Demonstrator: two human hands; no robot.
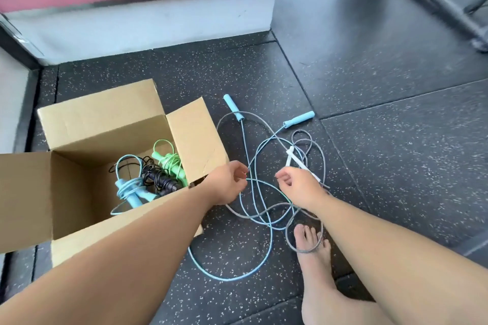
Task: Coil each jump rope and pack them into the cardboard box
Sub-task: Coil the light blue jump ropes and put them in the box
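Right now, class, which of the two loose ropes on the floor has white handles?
The grey rope; its white handles lie by the right hand. The blue rope has blue handles.

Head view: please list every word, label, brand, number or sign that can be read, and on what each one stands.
None: no text can be read in this picture.
The cardboard box shows plain brown flaps without print.
The two blue handles beside it bear no readable mark.
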